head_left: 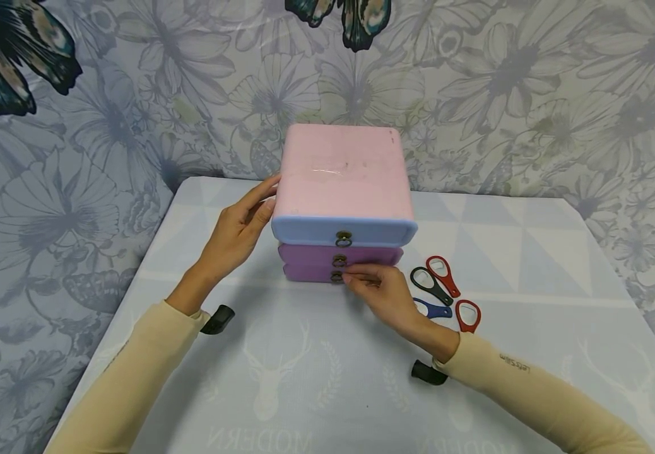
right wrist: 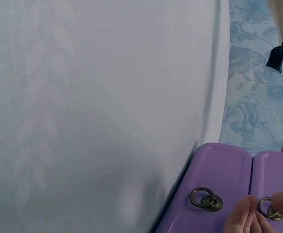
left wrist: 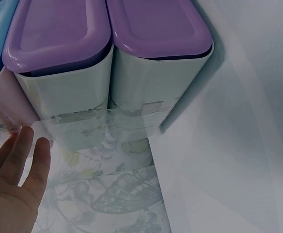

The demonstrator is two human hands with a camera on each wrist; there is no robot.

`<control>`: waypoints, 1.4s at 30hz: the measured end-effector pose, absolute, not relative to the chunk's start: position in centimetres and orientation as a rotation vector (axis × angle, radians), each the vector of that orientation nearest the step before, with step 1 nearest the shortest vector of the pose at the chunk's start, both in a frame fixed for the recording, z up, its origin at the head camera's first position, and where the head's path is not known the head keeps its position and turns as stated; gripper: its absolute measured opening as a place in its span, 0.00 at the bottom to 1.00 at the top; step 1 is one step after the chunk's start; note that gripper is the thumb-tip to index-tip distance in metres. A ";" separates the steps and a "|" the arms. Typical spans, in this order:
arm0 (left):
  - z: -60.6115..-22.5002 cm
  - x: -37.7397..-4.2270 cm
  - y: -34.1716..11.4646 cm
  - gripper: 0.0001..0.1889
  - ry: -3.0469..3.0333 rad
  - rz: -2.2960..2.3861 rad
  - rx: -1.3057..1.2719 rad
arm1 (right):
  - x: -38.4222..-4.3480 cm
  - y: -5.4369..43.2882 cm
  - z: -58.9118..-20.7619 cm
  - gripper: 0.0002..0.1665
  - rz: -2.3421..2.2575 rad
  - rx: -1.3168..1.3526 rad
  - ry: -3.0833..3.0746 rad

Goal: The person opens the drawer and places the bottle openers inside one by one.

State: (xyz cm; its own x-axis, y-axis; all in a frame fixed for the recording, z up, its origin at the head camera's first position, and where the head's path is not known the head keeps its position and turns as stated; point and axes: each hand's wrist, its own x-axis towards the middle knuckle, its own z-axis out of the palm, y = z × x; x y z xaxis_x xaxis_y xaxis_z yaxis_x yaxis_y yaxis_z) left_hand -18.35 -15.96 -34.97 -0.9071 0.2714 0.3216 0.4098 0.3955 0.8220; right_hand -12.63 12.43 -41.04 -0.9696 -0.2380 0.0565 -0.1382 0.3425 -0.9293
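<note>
A small drawer unit stands on the table with a pink top (head_left: pixel 341 170), a blue upper drawer (head_left: pixel 305 231) and two purple drawers below, the middle drawer (right wrist: pixel 272 170) and the bottom drawer (right wrist: pixel 224 165). Each front carries a brass ring pull. My right hand (head_left: pixel 381 293) is at the purple fronts; its thumb and fingertips pinch the middle drawer's ring pull (right wrist: pixel 263 206). The bottom drawer's ring pull (right wrist: pixel 206 199) hangs free beside them. With fingers extended, my left hand (head_left: pixel 236 233) rests against the unit's left side, its fingertips near the back edge in the left wrist view.
Several small loop-ended tools lie right of the unit, among them a green one (head_left: pixel 432 287), a blue one (head_left: pixel 435 310) and a red one (head_left: pixel 443 275). Behind the table (head_left: pixel 509 252) hangs a flower-patterned wall covering (head_left: pixel 503 113).
</note>
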 end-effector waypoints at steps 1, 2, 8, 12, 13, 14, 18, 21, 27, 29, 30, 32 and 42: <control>-35.0 -18.4 -16.0 0.25 -2.510 -1.537 -0.613 | -12.7 12.4 -41.1 0.14 -1.725 -0.354 2.492; -34.9 -18.3 -15.9 0.25 -2.511 -1.534 -0.612 | -12.7 12.3 -41.1 0.14 -1.736 -0.356 2.482; -35.0 -18.4 -15.9 0.25 -2.511 -1.541 -0.604 | -13.0 12.0 -41.2 0.14 -1.775 -0.357 2.437; -35.1 -18.4 -15.9 0.25 -2.511 -1.551 -0.598 | -13.1 11.7 -41.1 0.13 -1.778 -0.341 2.431; -35.1 -18.4 -15.9 0.25 -2.511 -1.550 -0.597 | -13.0 11.6 -41.1 0.13 -1.776 -0.336 2.432; -35.1 -18.4 -15.9 0.25 -2.513 -1.547 -0.596 | -13.0 11.6 -41.0 0.13 -1.773 -0.329 2.434; -35.1 -18.4 -15.9 0.25 -2.511 -1.546 -0.601 | -13.1 11.4 -40.9 0.13 -1.804 -0.314 2.387; -35.1 -18.4 -15.9 0.25 -2.510 -1.542 -0.607 | -13.2 11.3 -41.1 0.15 -1.851 -0.314 2.319; -35.1 -18.5 -16.0 0.25 -2.508 -1.542 -0.606 | -13.1 11.2 -40.8 0.14 -1.866 -0.307 2.280; -35.0 -18.5 -15.9 0.25 -2.508 -1.540 -0.604 | -13.0 11.4 -40.6 0.14 -1.858 -0.303 2.286; -35.0 -18.4 -15.9 0.25 -2.511 -1.537 -0.603 | -12.9 11.4 -40.6 0.14 -1.852 -0.305 2.290; -34.9 -18.4 -15.9 0.25 -2.513 -1.535 -0.595 | -12.7 11.6 -40.6 0.14 -1.836 -0.309 2.300; -35.0 -18.3 -16.0 0.25 -2.519 -1.594 -0.634 | -12.4 11.9 -40.4 0.12 -1.822 -0.365 2.323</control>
